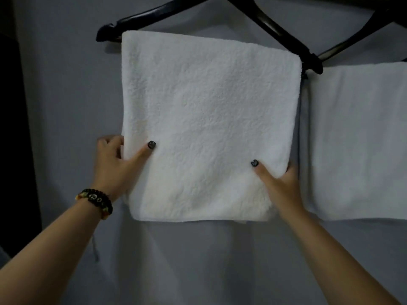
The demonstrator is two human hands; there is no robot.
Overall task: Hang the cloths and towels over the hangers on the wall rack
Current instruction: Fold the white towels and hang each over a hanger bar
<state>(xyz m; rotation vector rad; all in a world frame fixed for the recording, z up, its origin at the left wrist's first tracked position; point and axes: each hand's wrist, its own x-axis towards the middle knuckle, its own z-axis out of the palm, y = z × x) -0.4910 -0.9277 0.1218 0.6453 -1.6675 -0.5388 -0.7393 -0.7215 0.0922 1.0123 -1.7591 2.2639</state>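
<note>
A white towel [207,119] hangs folded over the bar of a black hanger [154,13] in front of a grey cloth backdrop [66,95], and its fluffy front face drops down in a neat square with the bottom edge level. The person stands close to it with both arms raised. The left hand [114,159] grips the towel's left edge low down, the thumb lying flat across the front with a dark painted nail, the other fingers curled round behind the fabric. The right hand [279,179] does the same on the right edge, a little lower, thumb stretched over the front and the remaining fingers tucked out of sight behind the cloth. So both hands are clamped on the same towel, one at each side, near its lower corners. A beaded bracelet [94,200] in dark and amber tones sits on the left wrist. The hanger's right shoulder slopes down to its tip just beside the towel's upper right corner, and the towel's top fold follows the same slant, higher at the left than at the right. Just to the right, a second white towel [356,139] hangs over another hanger [352,38], its face smoother and its lower edge about level with the first. The two towels hang side by side with a narrow strip of backdrop between them. A dark upright strip [13,128] runs down the far left
</note>
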